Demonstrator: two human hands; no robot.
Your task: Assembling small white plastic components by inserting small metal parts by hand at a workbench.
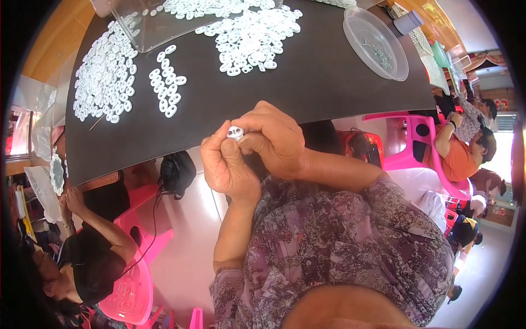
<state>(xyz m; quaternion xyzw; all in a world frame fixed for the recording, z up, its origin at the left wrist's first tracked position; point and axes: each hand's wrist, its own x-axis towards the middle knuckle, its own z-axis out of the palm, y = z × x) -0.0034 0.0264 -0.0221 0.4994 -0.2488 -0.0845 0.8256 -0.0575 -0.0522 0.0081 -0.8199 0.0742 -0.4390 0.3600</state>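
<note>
Between my two hands, just off the table's near edge, is a small white oval plastic piece with two dark holes (235, 132). My left hand (227, 164) pinches it from the left with thumb and fingertips. From the right, the curled fingers and thumb of my right hand (274, 137) press against the same piece. Whether a smaller part sits under my right fingertips is hidden. Beyond my hands, a small group of similar white pieces (166, 82) lies on the dark table (192, 120). Larger heaps are a left pile (104, 77) and a middle pile (255, 41).
A clear plastic box (145, 33) stands at the far left among white pieces. On the right, a round clear tray (350, 27) holds small metal-looking bits (378, 55). A thin stick (97, 123) lies by the left pile. People sit at both sides, near pink chairs (408, 145).
</note>
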